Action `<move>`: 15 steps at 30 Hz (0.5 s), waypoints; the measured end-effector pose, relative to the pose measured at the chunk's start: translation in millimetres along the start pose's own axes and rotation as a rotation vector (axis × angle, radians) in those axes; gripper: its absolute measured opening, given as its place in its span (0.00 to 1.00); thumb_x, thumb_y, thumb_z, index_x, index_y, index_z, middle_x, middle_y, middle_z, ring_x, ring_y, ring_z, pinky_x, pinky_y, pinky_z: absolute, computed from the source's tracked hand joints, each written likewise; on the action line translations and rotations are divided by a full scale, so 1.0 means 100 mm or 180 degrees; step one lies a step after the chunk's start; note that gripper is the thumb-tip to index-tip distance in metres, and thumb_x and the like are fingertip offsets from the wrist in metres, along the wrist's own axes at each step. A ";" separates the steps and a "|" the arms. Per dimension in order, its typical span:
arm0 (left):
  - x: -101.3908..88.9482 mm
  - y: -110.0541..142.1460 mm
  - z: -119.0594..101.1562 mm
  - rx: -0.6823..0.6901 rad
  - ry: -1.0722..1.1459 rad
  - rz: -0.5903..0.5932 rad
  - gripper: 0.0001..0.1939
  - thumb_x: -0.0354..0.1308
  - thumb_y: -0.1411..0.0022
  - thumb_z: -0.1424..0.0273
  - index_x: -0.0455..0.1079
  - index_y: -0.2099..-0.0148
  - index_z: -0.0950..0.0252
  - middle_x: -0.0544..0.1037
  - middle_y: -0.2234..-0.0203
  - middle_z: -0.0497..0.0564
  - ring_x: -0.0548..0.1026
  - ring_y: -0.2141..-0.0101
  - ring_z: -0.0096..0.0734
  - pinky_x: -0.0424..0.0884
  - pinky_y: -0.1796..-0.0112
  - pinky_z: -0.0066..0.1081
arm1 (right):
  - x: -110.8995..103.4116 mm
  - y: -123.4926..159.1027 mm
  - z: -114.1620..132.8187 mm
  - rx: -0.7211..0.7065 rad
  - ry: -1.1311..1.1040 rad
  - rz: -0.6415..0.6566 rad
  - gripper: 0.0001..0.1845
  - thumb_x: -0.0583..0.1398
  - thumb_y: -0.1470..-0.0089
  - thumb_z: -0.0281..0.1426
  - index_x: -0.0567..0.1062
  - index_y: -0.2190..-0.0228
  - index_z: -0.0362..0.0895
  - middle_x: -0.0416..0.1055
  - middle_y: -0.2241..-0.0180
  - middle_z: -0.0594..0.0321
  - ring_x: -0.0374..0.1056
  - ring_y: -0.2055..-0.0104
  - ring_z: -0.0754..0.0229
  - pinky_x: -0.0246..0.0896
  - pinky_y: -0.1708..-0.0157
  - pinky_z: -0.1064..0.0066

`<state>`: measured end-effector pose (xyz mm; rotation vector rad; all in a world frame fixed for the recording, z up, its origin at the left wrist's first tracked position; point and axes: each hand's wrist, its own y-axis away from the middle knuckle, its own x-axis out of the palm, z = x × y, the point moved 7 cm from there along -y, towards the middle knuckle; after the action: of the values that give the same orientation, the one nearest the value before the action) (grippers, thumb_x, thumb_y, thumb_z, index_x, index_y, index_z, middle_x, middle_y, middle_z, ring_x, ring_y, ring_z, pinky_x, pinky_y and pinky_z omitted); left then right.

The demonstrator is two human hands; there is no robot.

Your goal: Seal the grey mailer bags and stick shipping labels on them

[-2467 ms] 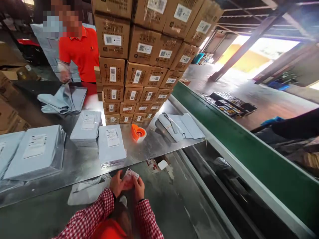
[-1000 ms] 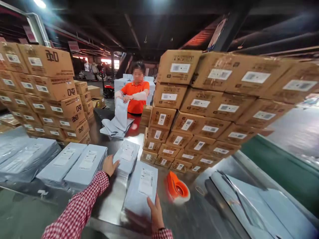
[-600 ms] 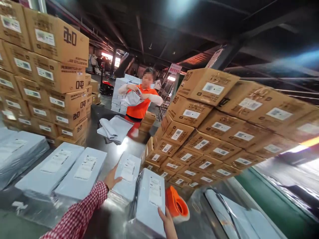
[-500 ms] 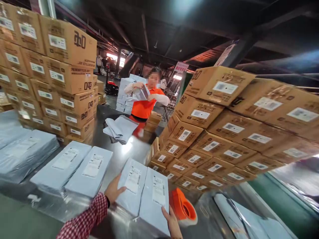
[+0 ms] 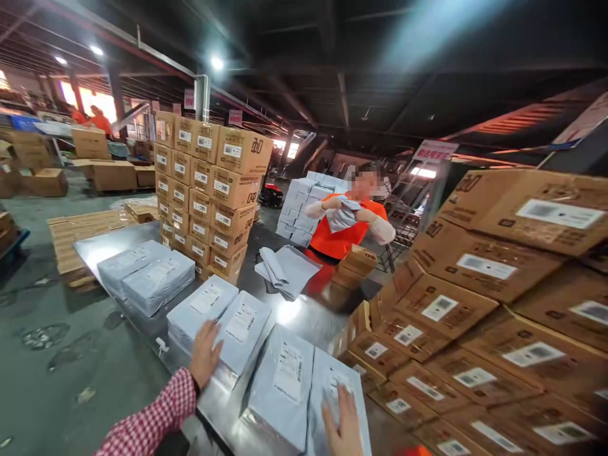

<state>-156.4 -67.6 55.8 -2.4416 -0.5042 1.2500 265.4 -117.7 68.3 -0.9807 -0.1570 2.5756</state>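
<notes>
Several grey plastic-wrapped parcel stacks with white labels lie on the steel table point(image 5: 297, 313). My left hand point(image 5: 205, 353), in a red checked sleeve, rests flat with fingers stretched on the near edge of one stack point(image 5: 240, 329). My right hand point(image 5: 342, 424) lies open on top of the nearest stack point(image 5: 339, 396), beside another stack point(image 5: 280, 386). Neither hand grips anything.
A wall of labelled cardboard boxes point(image 5: 484, 304) rises at the right, another stack point(image 5: 209, 190) stands at the table's far left. A person in an orange shirt point(image 5: 349, 231) handles a grey bag beyond a pile of flat grey bags point(image 5: 287, 269). Bare concrete floor point(image 5: 57, 354) lies left.
The view swung left. My left hand slid from the middle stack to the one on its left, and my right hand moved onto the top of the nearest stack. The orange tape dispenser left view.
</notes>
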 end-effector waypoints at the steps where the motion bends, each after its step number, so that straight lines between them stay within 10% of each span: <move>1: -0.16 -0.18 0.30 -0.0168 -0.0033 -0.0067 0.25 0.47 0.33 0.64 0.69 0.42 0.73 0.71 0.41 0.70 0.67 0.38 0.58 0.64 0.39 0.58 | 0.26 0.08 0.33 -0.0198 -0.0063 0.0230 0.46 0.49 0.45 0.55 0.66 0.40 0.30 0.58 0.34 0.37 0.48 0.29 0.36 0.42 0.30 0.41; 4: -0.42 -0.71 1.03 -0.0453 -0.0030 -0.0001 0.30 0.48 0.37 0.59 0.67 0.44 0.82 0.73 0.47 0.78 0.72 0.44 0.68 0.66 0.43 0.61 | 1.25 0.30 1.37 -0.0815 -0.0125 0.1073 0.39 0.47 0.38 0.51 0.64 0.36 0.37 0.53 0.31 0.46 0.44 0.27 0.42 0.40 0.29 0.40; 8: -0.57 -1.21 1.50 -0.0302 0.0023 0.0262 0.29 0.51 0.39 0.58 0.68 0.42 0.72 0.75 0.44 0.68 0.71 0.42 0.55 0.66 0.39 0.48 | 2.47 0.30 2.26 -0.0650 -0.0283 0.1568 0.41 0.46 0.36 0.49 0.58 0.34 0.32 0.48 0.29 0.44 0.42 0.26 0.44 0.38 0.28 0.45; 11: -0.95 -1.59 2.02 -0.0452 -0.0434 0.0363 0.29 0.48 0.36 0.57 0.66 0.38 0.69 0.70 0.38 0.62 0.63 0.35 0.46 0.56 0.34 0.40 | 3.11 0.11 2.44 -0.0223 -0.0066 0.1470 0.48 0.50 0.41 0.52 0.59 0.36 0.24 0.50 0.31 0.34 0.43 0.27 0.37 0.38 0.29 0.45; 15: -1.85 -2.17 3.38 -0.1430 -0.1087 0.0361 0.36 0.46 0.35 0.56 0.62 0.38 0.85 0.65 0.38 0.77 0.61 0.36 0.60 0.56 0.35 0.49 | 3.42 -0.26 2.32 0.0071 0.0856 0.0805 0.53 0.57 0.53 0.53 0.65 0.40 0.20 0.56 0.35 0.28 0.41 0.28 0.30 0.27 0.28 0.46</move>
<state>-568.6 86.1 99.3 -2.6482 -0.8259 1.7811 -114.0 45.0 37.3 -1.4048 0.0730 2.6233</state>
